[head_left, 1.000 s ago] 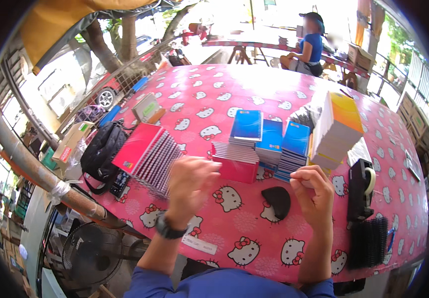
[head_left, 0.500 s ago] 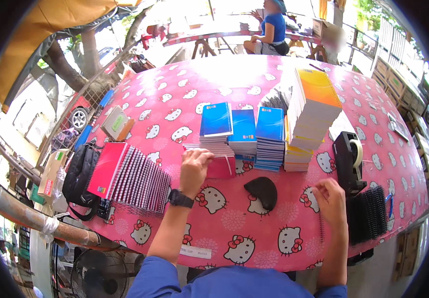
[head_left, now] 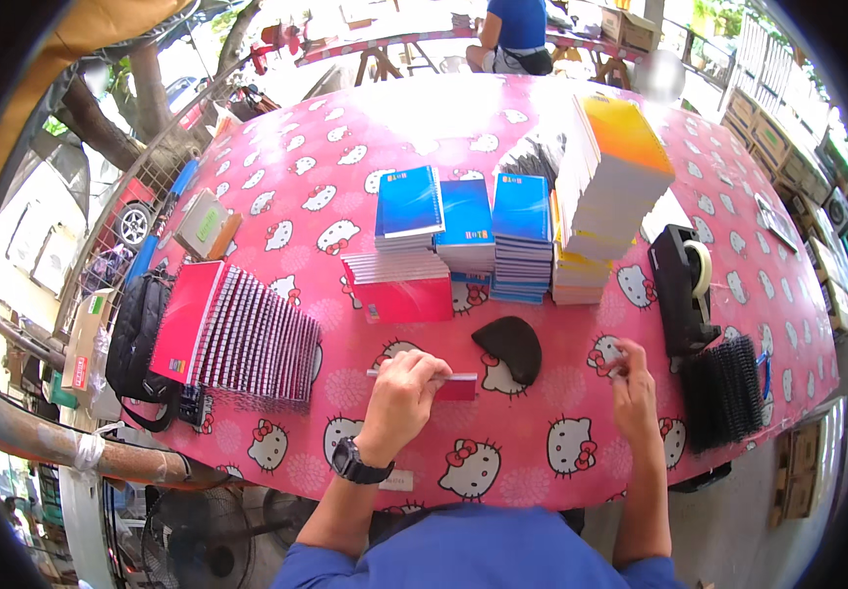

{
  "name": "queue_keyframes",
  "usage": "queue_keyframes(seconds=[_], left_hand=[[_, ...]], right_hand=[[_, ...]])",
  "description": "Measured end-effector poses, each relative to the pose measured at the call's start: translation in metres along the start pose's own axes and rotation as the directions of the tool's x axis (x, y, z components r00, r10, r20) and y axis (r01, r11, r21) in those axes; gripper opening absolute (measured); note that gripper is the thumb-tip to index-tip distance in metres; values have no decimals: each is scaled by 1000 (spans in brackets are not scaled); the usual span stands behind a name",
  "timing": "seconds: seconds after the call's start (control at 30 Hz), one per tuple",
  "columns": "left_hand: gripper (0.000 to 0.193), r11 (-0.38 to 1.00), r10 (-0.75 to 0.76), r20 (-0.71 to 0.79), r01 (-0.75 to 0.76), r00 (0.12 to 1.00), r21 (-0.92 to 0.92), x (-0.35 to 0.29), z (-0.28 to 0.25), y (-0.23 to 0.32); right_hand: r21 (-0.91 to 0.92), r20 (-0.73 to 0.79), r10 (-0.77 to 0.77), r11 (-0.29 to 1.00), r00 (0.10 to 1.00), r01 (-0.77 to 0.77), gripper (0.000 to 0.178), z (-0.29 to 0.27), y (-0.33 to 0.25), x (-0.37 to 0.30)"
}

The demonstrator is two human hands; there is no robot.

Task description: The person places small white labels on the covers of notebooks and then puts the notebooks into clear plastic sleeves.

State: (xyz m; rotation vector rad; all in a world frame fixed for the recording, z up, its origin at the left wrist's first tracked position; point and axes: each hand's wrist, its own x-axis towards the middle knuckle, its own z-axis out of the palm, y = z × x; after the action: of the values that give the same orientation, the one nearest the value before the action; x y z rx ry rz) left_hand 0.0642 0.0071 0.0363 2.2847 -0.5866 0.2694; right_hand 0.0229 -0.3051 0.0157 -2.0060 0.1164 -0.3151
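Observation:
My left hand [head_left: 402,398], with a black watch on the wrist, is closed on a thin red notebook [head_left: 457,389] held nearly edge-on above the table. Most of that notebook is hidden behind the fingers. My right hand [head_left: 632,388] is up over the table with its fingers pinched together; what they hold, if anything, is too small to make out. Between the hands lies a dark half-round pad [head_left: 512,350]. Beyond the left hand is a pile of red-covered notebooks [head_left: 402,299] with blue notebooks [head_left: 409,203] behind it. Right of my right hand sits a bundle of black binding coils [head_left: 723,393].
A fanned stack of spiral-bound red notebooks [head_left: 237,334] stands at left beside a black bag [head_left: 139,339]. More blue notebooks [head_left: 522,236] and a tall yellow-covered stack [head_left: 610,187] stand ahead. A black tape dispenser [head_left: 681,294] is at right. Another person [head_left: 514,37] sits at the far table.
My left hand has come back from the red notebook pile toward me, now with a notebook in it. My right hand has shifted slightly, its fingers still pinched. The head view has tilted down.

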Motion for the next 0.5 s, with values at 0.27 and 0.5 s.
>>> queue_keyframes(seconds=[0.27,0.5], left_hand=[[29,993,120,-111,-118,987,27,-1,12,-7],[34,987,140,-151,-126,979,99,-8,15,-6]], right_hand=[[116,401,-376,925,835,361,23,70,-74,44],[257,526,-427,904,735,342,23,96,-51,44]])
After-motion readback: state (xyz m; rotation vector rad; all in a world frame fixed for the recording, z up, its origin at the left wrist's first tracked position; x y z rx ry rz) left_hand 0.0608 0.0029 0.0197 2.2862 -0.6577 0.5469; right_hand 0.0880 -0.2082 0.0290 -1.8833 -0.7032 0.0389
